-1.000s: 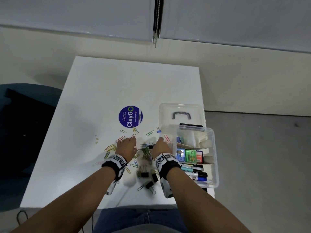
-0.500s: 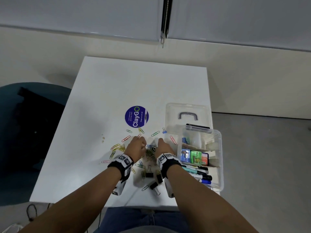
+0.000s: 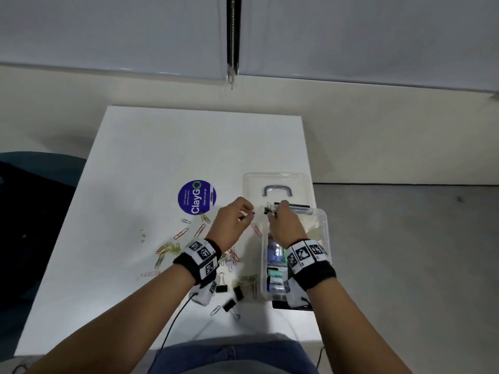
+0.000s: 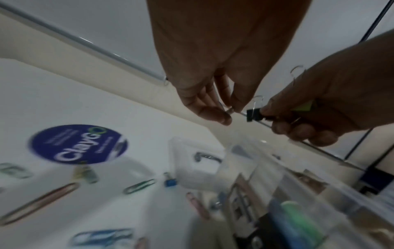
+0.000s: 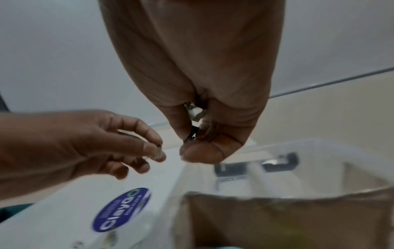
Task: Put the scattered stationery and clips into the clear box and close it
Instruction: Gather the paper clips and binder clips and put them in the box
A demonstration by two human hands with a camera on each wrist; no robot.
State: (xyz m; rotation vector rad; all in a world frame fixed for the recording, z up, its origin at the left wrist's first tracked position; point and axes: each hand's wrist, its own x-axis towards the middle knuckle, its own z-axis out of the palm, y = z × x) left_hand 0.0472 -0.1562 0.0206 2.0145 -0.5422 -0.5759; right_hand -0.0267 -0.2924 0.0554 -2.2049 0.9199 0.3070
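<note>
The clear box (image 3: 325, 233) stands open at the table's right edge, with markers (image 3: 275, 280) and coloured packs inside. Its lid (image 3: 275, 179) lies flat behind it. My right hand (image 3: 275, 211) is raised over the box's far left corner and grips a black binder clip (image 3: 268, 210) with other clips bunched in its fingers (image 5: 195, 114). My left hand (image 3: 249, 213), just left of it, pinches a small clip (image 4: 229, 110). Coloured paper clips (image 3: 181, 233) and black binder clips (image 3: 229, 305) lie scattered on the white table left of the box.
A round blue ClayGo sticker (image 3: 197, 197) is stuck on the table (image 3: 162, 147) beyond the clips. A small blue binder clip (image 4: 170, 182) lies by the lid. A dark chair (image 3: 32, 211) stands left of the table. A cable (image 3: 172, 327) hangs from my left wrist.
Both hands have lifted off the pile of clips and moved forward and right to the box's far corner. The right hand now carries a black binder clip, the left a small clip.
</note>
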